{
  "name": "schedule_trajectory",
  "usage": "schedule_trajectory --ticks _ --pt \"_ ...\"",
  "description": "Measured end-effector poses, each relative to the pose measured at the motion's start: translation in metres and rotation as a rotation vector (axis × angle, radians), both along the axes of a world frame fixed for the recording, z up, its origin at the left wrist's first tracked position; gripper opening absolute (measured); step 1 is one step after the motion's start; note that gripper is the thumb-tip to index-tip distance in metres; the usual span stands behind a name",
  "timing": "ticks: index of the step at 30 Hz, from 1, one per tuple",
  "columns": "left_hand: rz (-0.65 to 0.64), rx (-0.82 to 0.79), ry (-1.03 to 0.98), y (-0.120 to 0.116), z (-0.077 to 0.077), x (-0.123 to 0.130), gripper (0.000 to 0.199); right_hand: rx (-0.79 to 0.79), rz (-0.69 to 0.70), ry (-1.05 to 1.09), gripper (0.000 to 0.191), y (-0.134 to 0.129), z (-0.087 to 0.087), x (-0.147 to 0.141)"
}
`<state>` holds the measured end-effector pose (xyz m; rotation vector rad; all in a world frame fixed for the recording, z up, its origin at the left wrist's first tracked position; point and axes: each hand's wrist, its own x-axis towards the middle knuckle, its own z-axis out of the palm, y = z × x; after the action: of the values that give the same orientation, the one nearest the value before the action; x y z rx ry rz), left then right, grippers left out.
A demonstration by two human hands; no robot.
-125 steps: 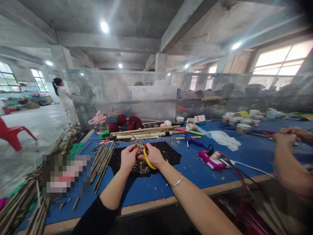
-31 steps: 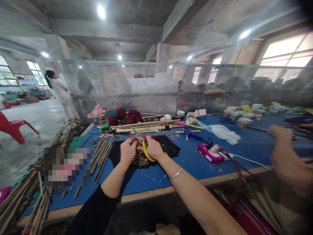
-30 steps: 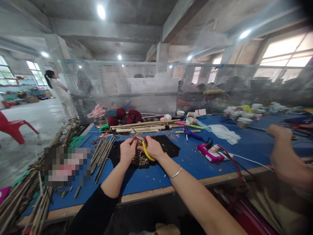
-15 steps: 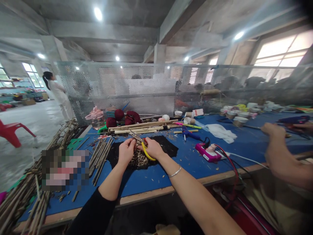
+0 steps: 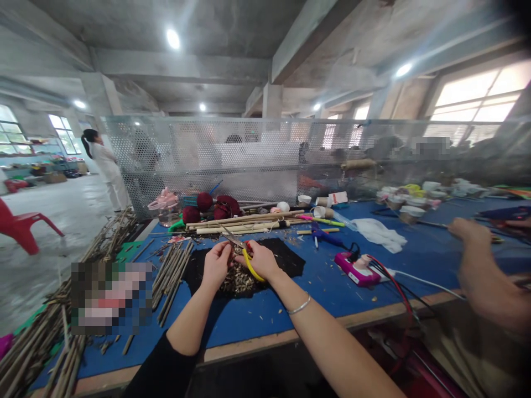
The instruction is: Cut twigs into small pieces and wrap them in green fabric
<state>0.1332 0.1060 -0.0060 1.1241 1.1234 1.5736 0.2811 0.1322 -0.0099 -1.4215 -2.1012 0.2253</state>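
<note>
My right hand [image 5: 262, 261] is closed around a pair of scissors [image 5: 252, 267] with a yellow handle loop; the metal blades point up and left, past my fingertips. Close beside it, my left hand [image 5: 216, 264] has its fingers pinched together near the blades. What they pinch is too small to make out. Beneath both hands lies a black cloth [image 5: 292, 257] on the blue tabletop. A heap of small brown cut pieces [image 5: 238, 282] covers the cloth's middle, partly hidden by my hands.
Thin sticks [image 5: 171, 276] lie left of the cloth. Behind it are pale rods [image 5: 232, 228] and dark red yarn balls [image 5: 204, 200]. A blue glue gun [image 5: 326, 236] and a pink power strip [image 5: 357, 271] with cables sit rightward. A co-worker's hand [image 5: 473, 237] is at far right.
The whole scene sits slightly lower in view. My hands keep their place over the heap, the scissors still in the right one. The co-worker's arm has barely shifted.
</note>
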Motion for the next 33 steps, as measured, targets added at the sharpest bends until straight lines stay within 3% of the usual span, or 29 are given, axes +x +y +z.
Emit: schedule_trajectory --ticks 10,14,23,28,33 --pt "0.030 -0.087 -0.299 -0.002 0.009 0.003 0.039 0.018 0.102 0.228 0.044 0.004 -0.003 -0.001" --pt "0.049 -0.089 -0.335 0.000 0.006 0.001 0.038 0.012 0.079 0.232 0.047 -0.001 0.000 -0.003" --pt "0.059 -0.041 -0.124 0.000 0.002 0.001 0.026 0.090 0.052 0.064 0.058 -0.007 0.004 -0.007" --pt "0.150 0.051 0.100 -0.004 0.001 0.000 0.018 0.128 0.032 -0.022 0.063 -0.006 0.000 -0.009" --pt "0.222 0.099 0.154 -0.006 0.002 0.000 0.015 0.127 0.031 -0.041 0.063 -0.008 0.001 -0.011"
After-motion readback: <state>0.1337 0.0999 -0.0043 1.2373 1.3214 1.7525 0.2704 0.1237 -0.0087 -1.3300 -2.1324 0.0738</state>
